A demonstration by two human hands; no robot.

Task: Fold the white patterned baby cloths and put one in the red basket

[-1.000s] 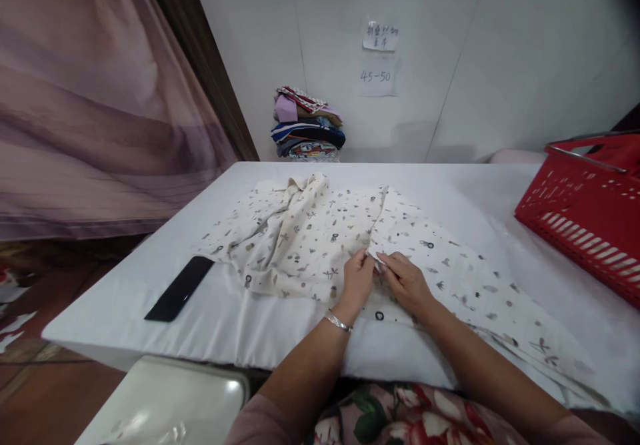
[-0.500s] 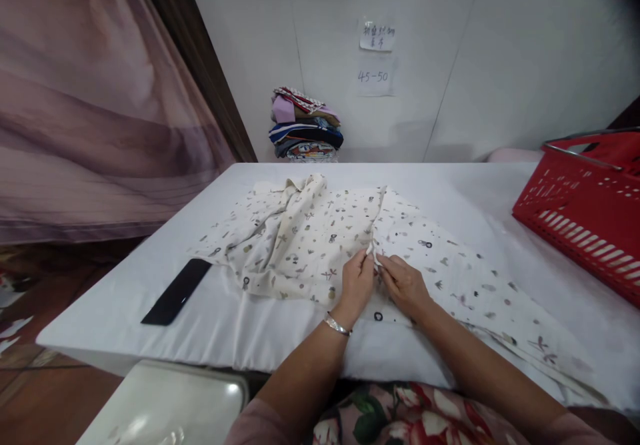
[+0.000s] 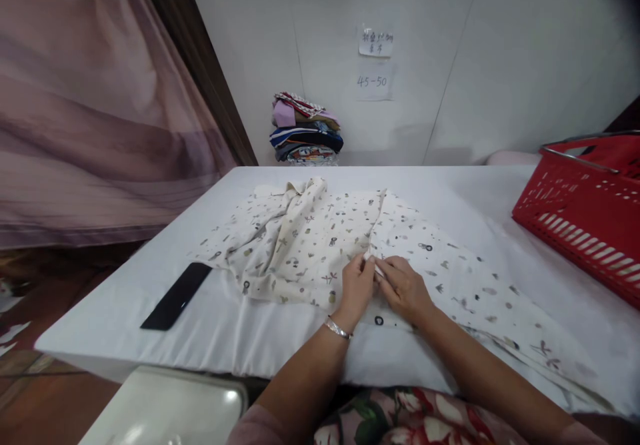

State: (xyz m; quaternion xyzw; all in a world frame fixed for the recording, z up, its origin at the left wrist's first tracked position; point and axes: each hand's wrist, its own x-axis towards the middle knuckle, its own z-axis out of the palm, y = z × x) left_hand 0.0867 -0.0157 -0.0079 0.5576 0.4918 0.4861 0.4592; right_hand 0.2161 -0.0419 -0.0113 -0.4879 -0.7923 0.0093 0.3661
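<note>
A cream cloth (image 3: 320, 238) with small grey, brown and olive prints spreads across the table. Its left part lies rumpled in folds, while the right part is flatter and reaches the front right edge. Whether it is a garment, I cannot tell. My left hand (image 3: 357, 283) pinches a raised edge of this cloth near the front middle, fingers closed. Right beside it, touching, my right hand (image 3: 404, 288) is closed on the same edge. The fingertips meet there and hide the pinched spot. A silver bracelet (image 3: 338, 327) circles my left wrist.
A flat black object (image 3: 177, 296) lies left of the cloth on the white-covered table (image 3: 110, 318). At the right stands a red basket (image 3: 585, 198). Folded fabrics (image 3: 307, 131) are stacked by the wall. A pale stool (image 3: 170, 405) is in front, a pink curtain (image 3: 100, 98) at left.
My fingers have shifted slightly on the pinched edge, with the right hand's fingers drawn closer to the left. The view has tilted up a little; the cloth lies the same otherwise.
</note>
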